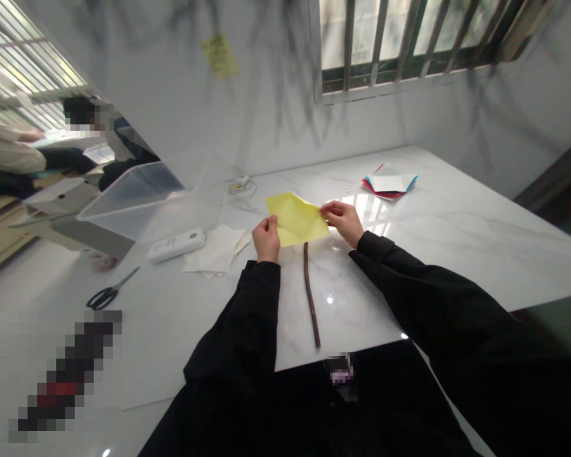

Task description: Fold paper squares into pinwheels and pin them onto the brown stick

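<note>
A sheet of yellow paper [297, 219] is held up over the table between my two hands. My left hand [267, 241] pinches its left edge between thumb and fingers. At the right edge, my right hand [343, 221] grips the sheet the same way. The paper is slightly bent, with its upper edge raised. Below it a thin brown stick [310, 298] lies on the white marbled table [361, 304], its far end hidden by the sheet.
Left are off-white paper sheets [214, 251], a white device [177, 245], scissors [111, 289] and a clear plastic bin [137, 197]. Coloured paper [389, 184] lies at the back right, a small cable [242, 185] by the wall. Two people [19, 152] sit far left.
</note>
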Action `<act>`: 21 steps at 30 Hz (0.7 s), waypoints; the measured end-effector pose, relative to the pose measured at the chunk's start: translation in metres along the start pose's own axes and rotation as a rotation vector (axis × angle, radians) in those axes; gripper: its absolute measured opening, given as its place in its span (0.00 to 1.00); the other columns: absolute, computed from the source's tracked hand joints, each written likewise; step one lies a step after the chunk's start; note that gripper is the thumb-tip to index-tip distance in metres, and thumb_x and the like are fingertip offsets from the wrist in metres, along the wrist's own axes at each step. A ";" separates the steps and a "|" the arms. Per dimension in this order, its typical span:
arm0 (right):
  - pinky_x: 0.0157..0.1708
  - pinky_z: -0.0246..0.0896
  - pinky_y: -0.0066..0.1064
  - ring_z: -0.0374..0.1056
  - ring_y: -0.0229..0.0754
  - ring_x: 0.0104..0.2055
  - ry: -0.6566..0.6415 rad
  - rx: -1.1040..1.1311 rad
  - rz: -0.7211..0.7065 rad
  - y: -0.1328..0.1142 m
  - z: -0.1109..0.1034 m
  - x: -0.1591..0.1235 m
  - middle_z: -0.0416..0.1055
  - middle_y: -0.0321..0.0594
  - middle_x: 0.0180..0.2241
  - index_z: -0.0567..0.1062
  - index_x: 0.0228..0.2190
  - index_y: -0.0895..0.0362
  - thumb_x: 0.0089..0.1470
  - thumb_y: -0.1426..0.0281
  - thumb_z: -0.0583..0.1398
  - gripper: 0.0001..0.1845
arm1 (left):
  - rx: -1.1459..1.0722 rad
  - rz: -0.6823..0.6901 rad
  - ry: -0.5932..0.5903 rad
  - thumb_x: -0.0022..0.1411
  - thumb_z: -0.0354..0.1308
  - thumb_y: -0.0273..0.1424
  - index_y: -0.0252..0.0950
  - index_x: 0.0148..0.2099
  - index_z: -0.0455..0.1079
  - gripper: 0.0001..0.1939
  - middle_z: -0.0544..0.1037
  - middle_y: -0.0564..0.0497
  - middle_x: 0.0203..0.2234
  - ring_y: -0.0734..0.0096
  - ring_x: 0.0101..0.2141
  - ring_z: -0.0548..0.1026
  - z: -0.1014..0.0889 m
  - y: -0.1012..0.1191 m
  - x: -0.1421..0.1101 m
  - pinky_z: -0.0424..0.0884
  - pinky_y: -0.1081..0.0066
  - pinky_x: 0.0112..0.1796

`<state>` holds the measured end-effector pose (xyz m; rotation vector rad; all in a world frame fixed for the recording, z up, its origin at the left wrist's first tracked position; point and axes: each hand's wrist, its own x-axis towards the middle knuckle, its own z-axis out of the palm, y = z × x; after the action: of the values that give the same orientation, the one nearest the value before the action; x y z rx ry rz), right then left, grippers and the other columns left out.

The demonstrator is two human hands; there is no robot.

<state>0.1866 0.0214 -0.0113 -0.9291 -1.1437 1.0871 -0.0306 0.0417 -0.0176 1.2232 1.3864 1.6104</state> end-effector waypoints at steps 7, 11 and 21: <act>0.35 0.69 0.32 0.71 0.39 0.34 -0.224 -0.308 -0.174 0.000 -0.001 -0.004 0.79 0.41 0.42 0.82 0.48 0.54 0.53 0.69 0.61 0.21 | 0.049 0.019 0.082 0.62 0.60 0.52 0.35 0.27 0.69 0.25 0.70 0.53 0.20 0.69 0.28 0.69 -0.004 0.000 0.003 0.63 0.72 0.29; 0.39 0.69 0.33 0.69 0.39 0.37 -0.260 -0.480 -0.320 -0.003 0.001 -0.009 0.77 0.43 0.49 0.80 0.53 0.51 0.56 0.72 0.58 0.25 | 0.150 0.074 0.088 0.65 0.58 0.49 0.36 0.25 0.67 0.24 0.66 0.54 0.18 0.71 0.25 0.64 -0.006 0.000 0.003 0.59 0.72 0.27; 0.39 0.74 0.35 0.71 0.39 0.33 -0.215 -0.027 0.055 0.007 -0.001 0.002 0.76 0.35 0.29 0.71 0.61 0.62 0.52 0.61 0.68 0.38 | -0.162 -0.089 0.041 0.60 0.63 0.51 0.32 0.35 0.77 0.24 0.80 0.46 0.29 0.62 0.33 0.77 0.002 0.009 -0.003 0.74 0.68 0.34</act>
<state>0.1863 0.0246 -0.0173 -0.8844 -1.3179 1.2412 -0.0269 0.0378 -0.0090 1.0260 1.2897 1.6582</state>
